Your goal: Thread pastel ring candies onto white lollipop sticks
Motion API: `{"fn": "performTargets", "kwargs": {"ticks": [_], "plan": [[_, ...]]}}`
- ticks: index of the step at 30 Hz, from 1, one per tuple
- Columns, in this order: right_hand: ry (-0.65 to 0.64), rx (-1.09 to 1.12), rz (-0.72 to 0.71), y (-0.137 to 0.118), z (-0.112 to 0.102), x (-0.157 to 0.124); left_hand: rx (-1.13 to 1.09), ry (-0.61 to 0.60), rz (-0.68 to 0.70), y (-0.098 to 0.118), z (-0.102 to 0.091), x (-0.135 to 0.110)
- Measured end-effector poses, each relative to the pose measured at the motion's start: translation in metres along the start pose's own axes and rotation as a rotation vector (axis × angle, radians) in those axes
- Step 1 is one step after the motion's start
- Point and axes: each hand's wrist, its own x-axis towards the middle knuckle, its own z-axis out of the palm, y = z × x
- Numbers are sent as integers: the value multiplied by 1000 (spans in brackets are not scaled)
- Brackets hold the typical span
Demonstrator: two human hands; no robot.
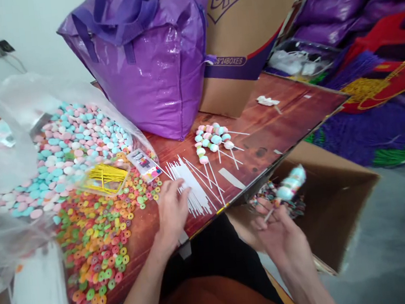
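My left hand (174, 207) rests at the left edge of a pile of thin white paper sticks (194, 193), its fingers slightly curled and apart with nothing seen in them. My right hand (279, 228) pinches the stick of a candy skewer (291, 183), held tilted over an open cardboard box. Blue and white candies sit on this skewer, which looks shiny as if wrapped; motion blurs it a little. Several finished candy skewers (212, 139) lie together on the table beyond the stick pile, their sticks pointing toward me and to the right.
Pastel candies (75, 135) spill from a clear plastic bag, beside colourful ring gummies (99, 238). A small tray of yellow twist ties (106, 178) sits among them. A purple bag (151, 71) and a carton (238, 38) stand behind. The cardboard box (336, 206) is right, below the table (253, 156).
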Motion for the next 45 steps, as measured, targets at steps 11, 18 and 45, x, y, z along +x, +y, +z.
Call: {"fn": "performTargets", "kwargs": {"ticks": [11, 18, 45], "plan": [[-352, -305, -156, 22, 67, -34, 552, 245, -145, -51, -42, 77], [-537, -359, -134, 32, 123, -29, 50, 390, 8, -22, -37, 46], [-541, -538, -412, 30, 134, -27, -1209, 367, -576, 15, -27, -25]]}}
